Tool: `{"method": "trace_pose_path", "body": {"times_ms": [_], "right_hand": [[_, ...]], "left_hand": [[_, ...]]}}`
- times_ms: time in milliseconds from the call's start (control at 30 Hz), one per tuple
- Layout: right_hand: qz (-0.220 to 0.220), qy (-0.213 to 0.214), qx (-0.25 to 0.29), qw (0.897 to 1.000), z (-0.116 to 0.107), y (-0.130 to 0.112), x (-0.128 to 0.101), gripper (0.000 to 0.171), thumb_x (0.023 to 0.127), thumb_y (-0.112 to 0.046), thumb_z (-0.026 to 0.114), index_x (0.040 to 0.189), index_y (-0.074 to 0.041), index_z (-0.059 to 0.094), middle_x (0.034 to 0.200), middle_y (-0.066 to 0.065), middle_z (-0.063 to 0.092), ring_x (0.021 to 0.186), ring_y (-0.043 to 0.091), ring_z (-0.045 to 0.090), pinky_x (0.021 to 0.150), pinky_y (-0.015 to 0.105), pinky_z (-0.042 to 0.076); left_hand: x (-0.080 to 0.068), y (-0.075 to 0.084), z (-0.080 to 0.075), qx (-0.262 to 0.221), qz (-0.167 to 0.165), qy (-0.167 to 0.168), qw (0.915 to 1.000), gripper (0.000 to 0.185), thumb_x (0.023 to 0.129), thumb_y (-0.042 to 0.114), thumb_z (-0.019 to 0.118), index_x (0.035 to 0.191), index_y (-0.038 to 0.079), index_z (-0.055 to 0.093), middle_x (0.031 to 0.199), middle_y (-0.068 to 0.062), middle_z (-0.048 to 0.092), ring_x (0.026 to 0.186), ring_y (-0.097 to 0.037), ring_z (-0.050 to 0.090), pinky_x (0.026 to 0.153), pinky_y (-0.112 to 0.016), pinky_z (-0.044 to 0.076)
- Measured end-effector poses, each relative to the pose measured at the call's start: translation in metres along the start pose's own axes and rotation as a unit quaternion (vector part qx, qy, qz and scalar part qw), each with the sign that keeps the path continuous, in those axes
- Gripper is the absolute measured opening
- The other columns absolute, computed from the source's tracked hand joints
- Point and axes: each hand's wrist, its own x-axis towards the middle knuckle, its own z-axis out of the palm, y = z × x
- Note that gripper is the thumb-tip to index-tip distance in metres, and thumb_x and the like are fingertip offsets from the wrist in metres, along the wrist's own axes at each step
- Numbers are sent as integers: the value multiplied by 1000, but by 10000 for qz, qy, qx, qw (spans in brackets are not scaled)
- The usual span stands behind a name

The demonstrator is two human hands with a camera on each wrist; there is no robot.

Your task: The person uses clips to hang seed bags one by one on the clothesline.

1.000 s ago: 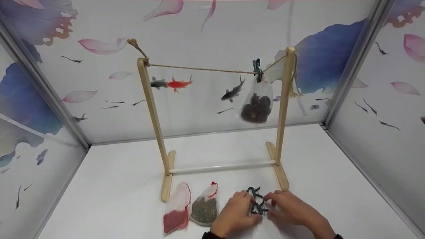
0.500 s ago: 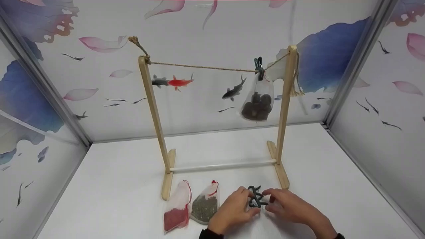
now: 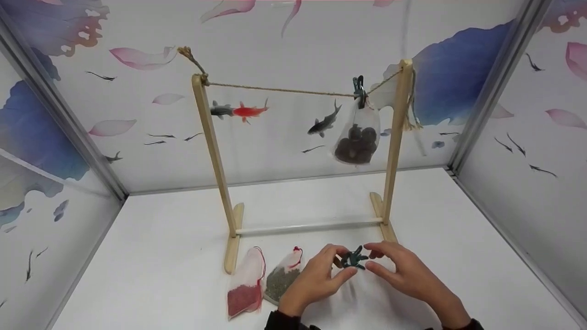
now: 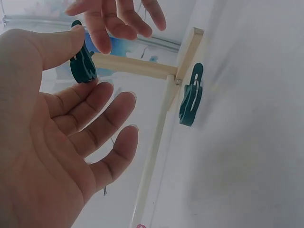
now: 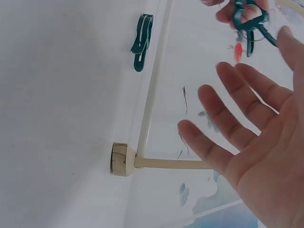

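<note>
My left hand pinches a dark green spring clip between thumb and fingertips, raised above the table. My right hand is just to the right of that clip, thumb and fingers spread and holding nothing. In the left wrist view, a second green clip lies on the white table near the stand's foot; the held clip overlaps it in the head view. On the table left of my left hand are a mesh bag of red grains and one of grey-green grains, partly hidden by that hand.
A wooden stand with a white crossbar stands beyond my hands. Along its rope, near the right post, a clip holds up a mesh bag of dark round things. Printed walls surround the table.
Both hands have risen from the table. The left hand has lifted one clip from the clips lying there, and the right fingers have spread wider beside it. The view has tilted slightly down.
</note>
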Motion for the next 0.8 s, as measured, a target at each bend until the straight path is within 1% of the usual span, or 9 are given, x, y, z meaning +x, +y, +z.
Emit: {"method": "trace_pose_path", "body": {"times_ms": [133,233,333,467,667,800], "right_hand": [[-222,280,59,9993,0,-1,0,37,98,-36,68,127,-13,67,109,-7,68,97,15,65,76,42,55],[-486,476,157,9976,1,0,-1,32,97,-30,71,124,-13,68,109,-7,69,96,9,65,76,41,56],[-703,582,300,9954,1,1,-1,29,96,-25,74,122,-14,69,107,-9,69,94,8,65,76,38,57],[-784,523,533,9941,2,1,-1,28,96,-22,73,123,-16,68,107,-12,67,93,8,65,78,37,57],[-676,316,950,9927,1,-2,0,23,98,-21,70,121,-21,67,105,-13,66,93,9,66,80,36,58],[-666,346,1118,9909,0,-4,0,21,98,-19,71,118,-21,67,104,-12,67,92,10,67,80,33,58]], "left_hand": [[2,4,-1,-201,113,-117,9997,35,104,39,59,128,13,56,114,4,60,99,-6,61,79,-19,47],[2,5,0,-261,215,-116,9994,34,104,37,60,127,14,56,113,5,61,98,-6,61,79,-19,47],[3,5,0,-268,295,-83,9992,33,103,36,60,127,14,56,113,5,61,97,-6,61,79,-18,47],[3,4,0,-248,382,-72,9989,32,103,35,61,127,13,56,113,4,61,97,-6,60,80,-19,48],[3,4,0,-307,490,-119,9983,31,103,33,61,126,12,57,113,3,62,98,-6,60,82,-29,54],[4,5,1,-384,537,-176,9977,32,103,31,61,128,11,56,115,2,62,99,-5,60,84,-27,54]]}}
